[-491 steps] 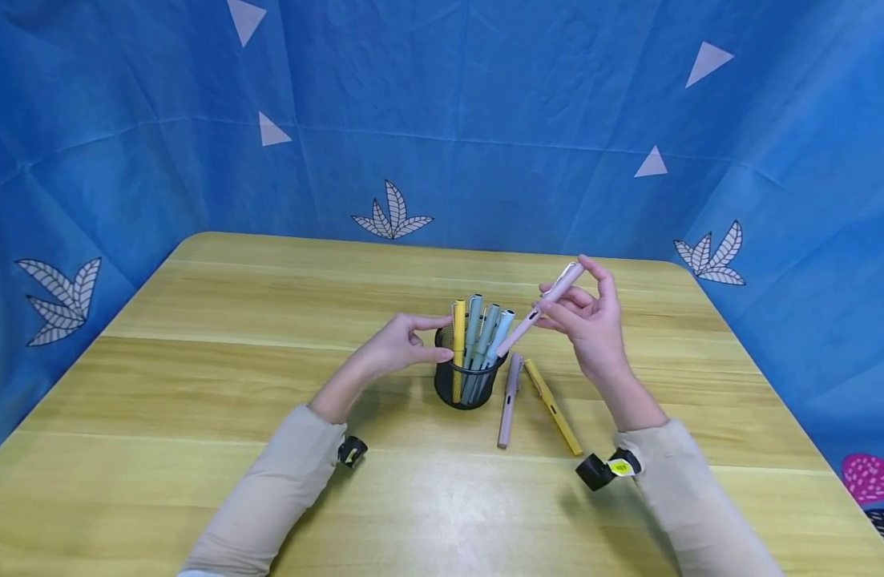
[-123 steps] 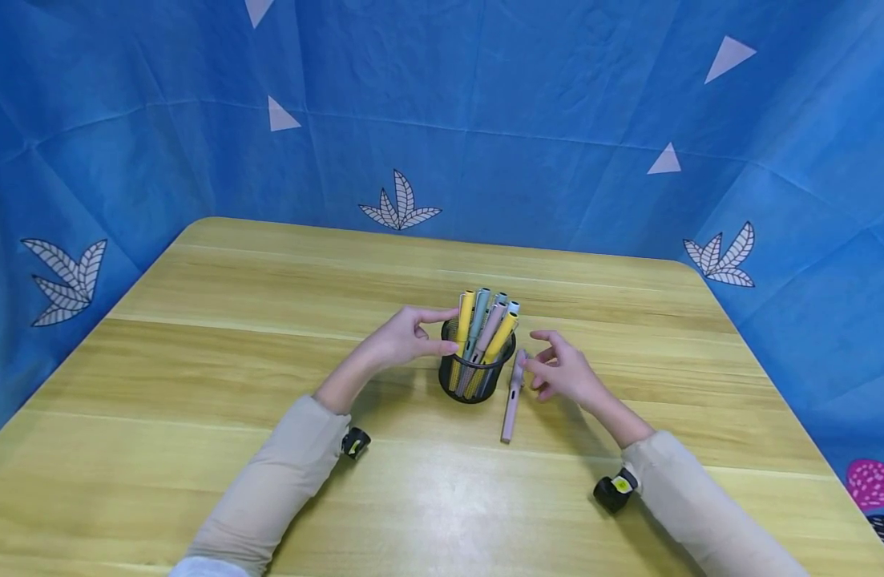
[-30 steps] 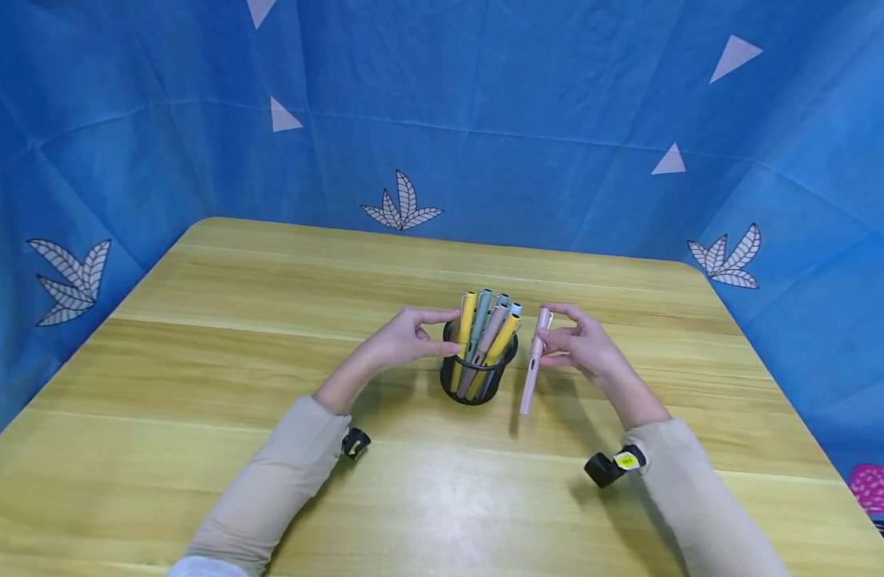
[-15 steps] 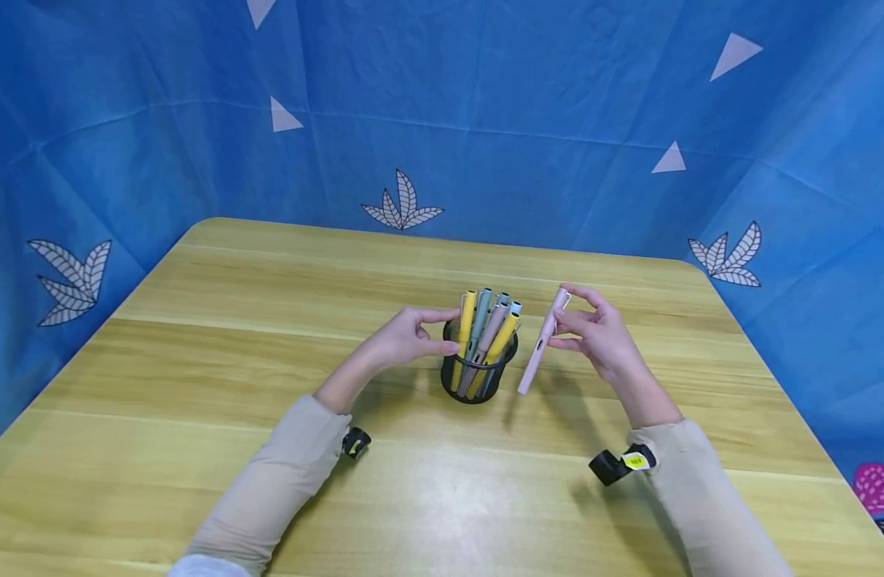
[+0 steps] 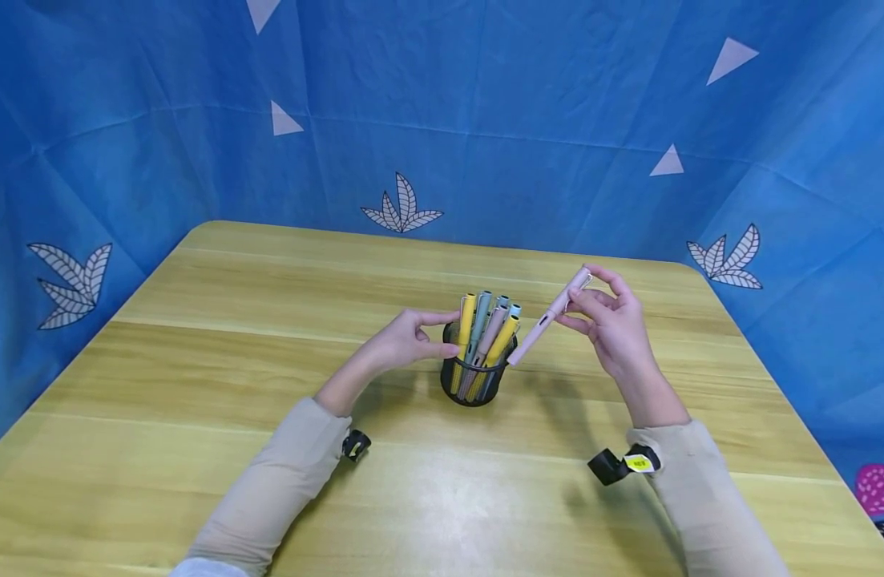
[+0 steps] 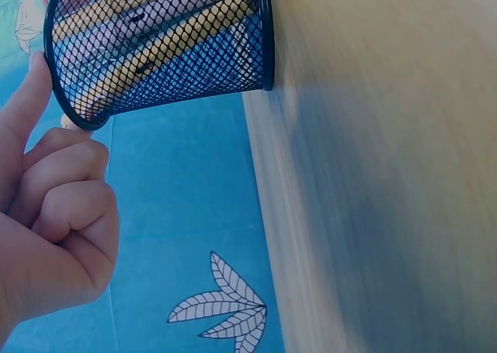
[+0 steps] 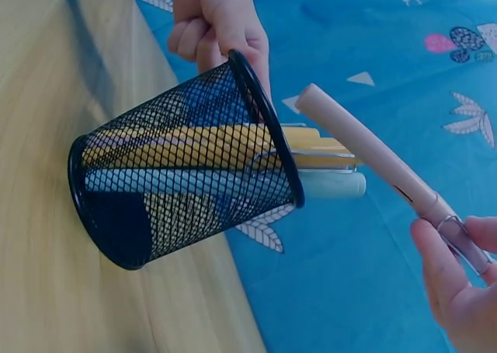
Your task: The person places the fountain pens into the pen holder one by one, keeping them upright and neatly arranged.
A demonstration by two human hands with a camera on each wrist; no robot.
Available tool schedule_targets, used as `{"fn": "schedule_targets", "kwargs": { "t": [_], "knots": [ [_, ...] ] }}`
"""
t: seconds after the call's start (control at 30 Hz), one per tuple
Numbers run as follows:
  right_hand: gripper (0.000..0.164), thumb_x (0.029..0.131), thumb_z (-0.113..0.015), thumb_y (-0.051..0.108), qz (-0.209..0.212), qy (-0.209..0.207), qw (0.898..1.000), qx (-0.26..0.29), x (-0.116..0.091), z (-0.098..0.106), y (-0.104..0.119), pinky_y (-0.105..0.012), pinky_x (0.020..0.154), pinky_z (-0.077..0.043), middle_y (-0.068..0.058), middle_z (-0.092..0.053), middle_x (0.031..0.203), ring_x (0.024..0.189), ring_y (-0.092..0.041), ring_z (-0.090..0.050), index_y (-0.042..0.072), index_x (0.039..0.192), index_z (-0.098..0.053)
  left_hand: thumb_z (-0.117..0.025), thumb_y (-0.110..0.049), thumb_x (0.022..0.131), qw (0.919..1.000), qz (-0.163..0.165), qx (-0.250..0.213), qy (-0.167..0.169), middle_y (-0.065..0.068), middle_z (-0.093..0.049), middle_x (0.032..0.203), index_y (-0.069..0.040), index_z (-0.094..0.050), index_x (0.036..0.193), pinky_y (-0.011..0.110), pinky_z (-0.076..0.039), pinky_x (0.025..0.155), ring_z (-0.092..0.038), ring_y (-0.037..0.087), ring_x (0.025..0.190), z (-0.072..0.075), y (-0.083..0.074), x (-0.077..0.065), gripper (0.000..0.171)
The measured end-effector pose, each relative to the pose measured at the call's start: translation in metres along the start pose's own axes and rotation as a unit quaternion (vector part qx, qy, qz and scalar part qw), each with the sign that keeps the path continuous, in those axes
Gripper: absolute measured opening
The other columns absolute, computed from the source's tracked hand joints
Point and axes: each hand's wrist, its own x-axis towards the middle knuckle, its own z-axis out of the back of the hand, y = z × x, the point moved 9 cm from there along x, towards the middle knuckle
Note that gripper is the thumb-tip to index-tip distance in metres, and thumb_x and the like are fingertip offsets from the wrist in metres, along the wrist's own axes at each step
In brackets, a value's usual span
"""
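My left hand (image 5: 394,343) holds the rim of a black mesh pen holder (image 5: 472,397) between thumb and index finger; its other fingers are curled in the left wrist view. Inside the holder several pens lean together, among them a yellow pen (image 5: 467,314), a grey-green pen and a mauve pen (image 5: 494,325). With thumb and fingertips, my right hand (image 5: 618,328) pinches a pale pink pen (image 5: 547,319) near its clip end. That pen tilts, its lower end close to the holder's right rim. In the right wrist view, the pink pen (image 7: 365,147) points past the holder's mouth.
The holder stands on a wood-grain table (image 5: 442,497), whose far edge meets a blue patterned curtain (image 5: 542,120). A black wrist camera (image 5: 355,445) is on the left sleeve, and another camera (image 5: 609,466) is on the right one.
The pink pen, lying on the table about four seconds ago, has been lifted, tilted further and brought toward the holder's rim. The left hand stays at the rim. Earlier, more pens entered the holder.
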Motion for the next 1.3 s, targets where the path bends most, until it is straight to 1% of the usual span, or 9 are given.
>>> {"fn": "schedule_targets", "kwargs": {
  "t": [0.13, 0.43, 0.7, 0.83, 1.0, 1.13, 1.2, 1.23, 1.3],
  "knots": [
    [0.034, 0.083, -0.057, -0.006, 0.024, -0.011, 1.000, 0.011, -0.002, -0.004, 0.006, -0.031, 0.064, -0.051, -0.009, -0.059, 0.078, 0.067, -0.018, -0.062, 0.008, 0.114, -0.048, -0.068, -0.023, 0.080, 1.0000, -0.009, -0.003, -0.001, -0.005, -0.024, 0.043, -0.019, -0.044, 0.133, 0.022, -0.022, 0.038, -0.021, 0.009, 0.037, 0.000, 0.016, 0.011, 0.058],
    [0.033, 0.080, -0.059, -0.011, 0.072, -0.028, 0.997, 0.028, -0.002, -0.014, 0.007, -0.034, 0.062, -0.052, -0.009, -0.058, 0.073, 0.064, -0.019, -0.062, 0.007, 0.107, -0.056, -0.069, -0.024, 0.079, 0.9999, -0.013, -0.007, -0.003, -0.005, -0.025, 0.043, -0.019, -0.046, 0.132, 0.021, -0.022, 0.038, -0.022, 0.009, 0.037, 0.000, 0.016, 0.011, 0.058],
    [0.034, 0.077, -0.056, -0.019, 0.136, -0.045, 0.989, -0.033, -0.005, -0.028, 0.012, -0.033, 0.059, -0.052, -0.010, -0.054, 0.075, 0.066, -0.016, -0.060, 0.007, 0.099, -0.062, -0.069, -0.024, 0.079, 0.9997, -0.019, -0.013, 0.001, -0.006, -0.024, 0.043, -0.019, -0.046, 0.132, 0.021, -0.022, 0.038, -0.021, 0.009, 0.037, 0.000, 0.015, 0.011, 0.058],
    [0.028, 0.075, -0.061, -0.016, 0.167, -0.031, 0.984, -0.052, -0.006, -0.035, 0.013, -0.034, 0.060, -0.052, -0.010, -0.056, 0.076, 0.067, -0.017, -0.059, -0.003, 0.101, -0.060, -0.069, -0.024, 0.079, 0.9997, -0.019, -0.014, 0.001, -0.006, -0.024, 0.043, -0.020, -0.046, 0.132, 0.021, -0.021, 0.038, -0.021, 0.009, 0.037, 0.000, 0.014, 0.010, 0.058],
    [0.032, 0.072, -0.069, -0.008, 0.213, 0.020, 0.975, -0.057, -0.003, -0.042, 0.011, -0.032, 0.062, -0.052, -0.010, -0.060, 0.076, 0.068, -0.016, -0.061, -0.012, 0.102, -0.058, -0.067, -0.019, 0.082, 0.9998, -0.015, -0.012, 0.004, -0.006, -0.024, 0.043, -0.016, -0.044, 0.133, 0.021, -0.020, 0.038, -0.020, 0.008, 0.037, 0.000, 0.007, 0.006, 0.057],
    [0.025, 0.072, -0.071, -0.004, 0.228, 0.021, 0.966, -0.117, -0.003, -0.046, 0.008, -0.022, 0.062, -0.050, -0.006, -0.063, 0.076, 0.067, -0.012, -0.058, -0.006, 0.096, -0.065, -0.065, -0.014, 0.083, 0.9998, -0.016, -0.008, 0.007, -0.006, -0.024, 0.043, -0.009, -0.042, 0.134, 0.020, -0.021, 0.040, -0.021, 0.007, 0.037, 0.000, -0.006, -0.004, 0.056],
    [0.023, 0.072, -0.071, -0.004, 0.228, 0.013, 0.960, -0.161, -0.002, -0.046, 0.005, -0.017, 0.058, -0.047, -0.002, -0.063, 0.075, 0.066, -0.010, -0.056, -0.007, 0.094, -0.065, -0.065, -0.015, 0.083, 0.9998, -0.017, -0.007, 0.006, -0.006, -0.024, 0.043, -0.010, -0.042, 0.134, 0.020, -0.021, 0.040, -0.021, 0.007, 0.037, 0.000, -0.005, -0.003, 0.056],
    [0.022, 0.073, -0.070, -0.004, 0.223, 0.001, 0.955, -0.193, -0.005, -0.050, 0.007, -0.016, 0.056, -0.045, 0.001, -0.062, 0.073, 0.064, -0.008, -0.055, -0.009, 0.093, -0.064, -0.065, -0.016, 0.083, 0.9998, -0.017, -0.007, 0.006, -0.006, -0.024, 0.043, -0.011, -0.042, 0.134, 0.020, -0.021, 0.039, -0.020, 0.007, 0.037, 0.000, -0.002, -0.001, 0.056],
    [0.020, 0.074, -0.068, -0.008, 0.218, 0.000, 0.950, -0.226, -0.005, -0.051, 0.004, -0.015, 0.055, -0.044, 0.004, -0.062, 0.073, 0.064, -0.007, -0.054, -0.013, 0.093, -0.063, -0.066, -0.018, 0.082, 0.9998, -0.020, -0.009, 0.003, -0.006, -0.024, 0.043, -0.014, -0.043, 0.134, 0.020, -0.021, 0.039, -0.020, 0.007, 0.037, 0.001, 0.004, 0.004, 0.057]
  ]
}}
